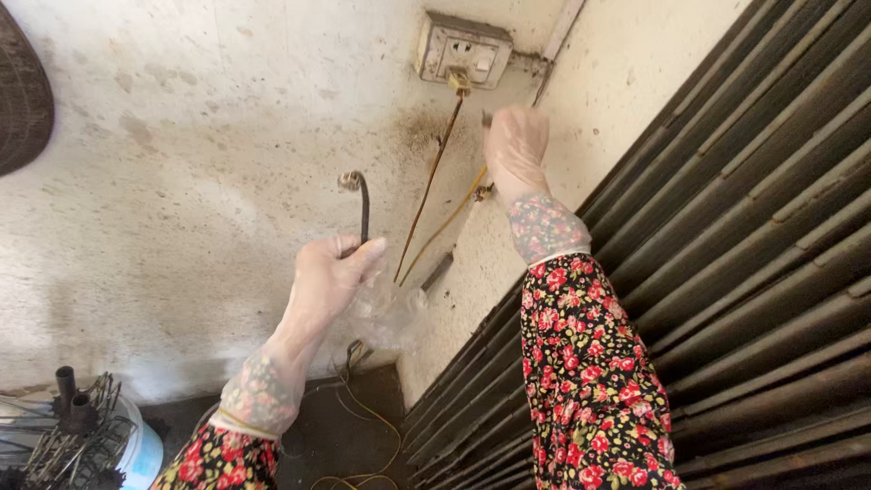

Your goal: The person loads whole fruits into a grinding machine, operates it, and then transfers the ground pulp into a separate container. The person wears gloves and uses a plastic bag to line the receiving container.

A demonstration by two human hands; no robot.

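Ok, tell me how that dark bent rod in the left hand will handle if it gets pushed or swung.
The bent rod looks like metal and keeps its hooked shape unsupported, so it is probably stiff. It is thin, so likely light, though slightly top-heavy given its capped tip. The left hand wears a loose plastic glove, so it may slip or twist.
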